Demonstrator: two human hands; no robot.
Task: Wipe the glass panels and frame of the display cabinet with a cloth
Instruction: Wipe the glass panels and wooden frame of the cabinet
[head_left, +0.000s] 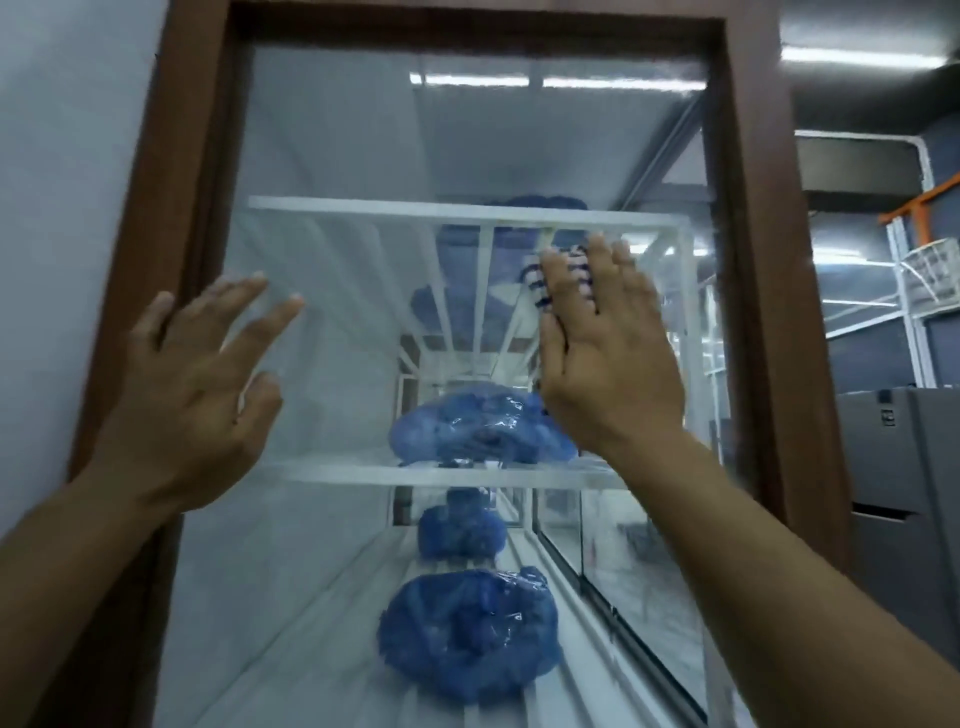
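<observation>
The display cabinet fills the view: a brown wooden frame (753, 260) around a large glass panel (337, 156). My right hand (608, 353) lies flat against the glass at mid height, fingers straight, pressing a white cloth with dark blue stripes (543, 283) that shows only between and beside the fingers. My left hand (192, 384) is spread open at the glass near the left frame edge, fingers straight, thumb by the wood; it holds nothing.
Inside are glass shelves (441, 474) with blue plastic-wrapped bundles (467, 634) on them. A pale wall (62, 156) stands left of the cabinet. To the right are grey cabinets (904, 467) and white metal racking (914, 291).
</observation>
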